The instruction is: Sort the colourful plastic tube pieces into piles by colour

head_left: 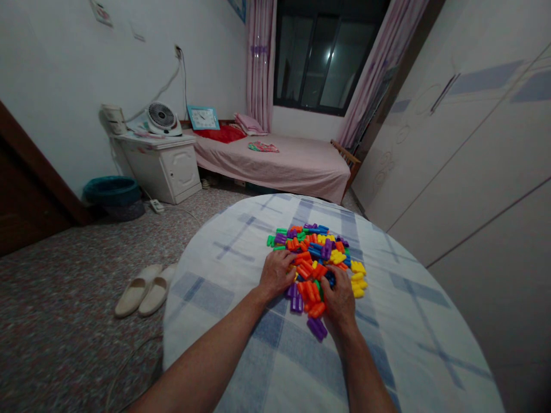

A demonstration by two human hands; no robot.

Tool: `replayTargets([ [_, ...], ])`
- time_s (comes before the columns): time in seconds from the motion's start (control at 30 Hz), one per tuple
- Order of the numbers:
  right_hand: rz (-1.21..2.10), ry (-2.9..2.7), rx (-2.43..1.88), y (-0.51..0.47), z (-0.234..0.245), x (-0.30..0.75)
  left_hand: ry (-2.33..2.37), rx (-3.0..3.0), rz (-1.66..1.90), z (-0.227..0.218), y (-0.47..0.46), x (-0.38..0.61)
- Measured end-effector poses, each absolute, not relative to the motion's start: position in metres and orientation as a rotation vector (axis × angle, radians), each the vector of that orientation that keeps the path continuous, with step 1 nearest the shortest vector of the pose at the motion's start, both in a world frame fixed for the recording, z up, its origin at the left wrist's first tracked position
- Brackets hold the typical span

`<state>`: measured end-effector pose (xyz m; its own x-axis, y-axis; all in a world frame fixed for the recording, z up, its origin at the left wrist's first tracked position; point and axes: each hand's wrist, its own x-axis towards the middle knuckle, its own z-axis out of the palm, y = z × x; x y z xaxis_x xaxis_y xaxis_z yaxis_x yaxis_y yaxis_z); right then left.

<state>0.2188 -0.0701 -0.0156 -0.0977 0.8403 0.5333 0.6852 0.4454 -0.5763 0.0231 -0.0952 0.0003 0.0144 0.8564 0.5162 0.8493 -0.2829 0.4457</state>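
Note:
A heap of small plastic building pieces point(316, 252), orange, purple, yellow, green and blue, lies on a round table under a white and blue checked cloth point(241, 252). My left hand point(276, 274) rests on the heap's near left edge, fingers curled down onto the orange and purple pieces. My right hand point(340, 299) sits at the near right of the heap, fingers bent round a dark blue piece point(330, 279). A purple piece point(317, 328) lies apart beside my right wrist.
A pair of pale slippers point(144, 289) lies on the speckled floor left of the table. Behind stand a bed with a pink cover point(279, 163), a white bedside cabinet point(166, 166) with a fan, a teal basin point(112, 190), and white wardrobe doors point(473, 149) on the right.

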Motion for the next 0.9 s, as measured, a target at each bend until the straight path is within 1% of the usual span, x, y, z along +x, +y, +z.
replayTargets([
  [0.9,0.218,-1.843,-1.279,-0.0697,-0.0166,0.219,1.881,2.215,1.125,0.0043,-0.0973,0.0236],
])
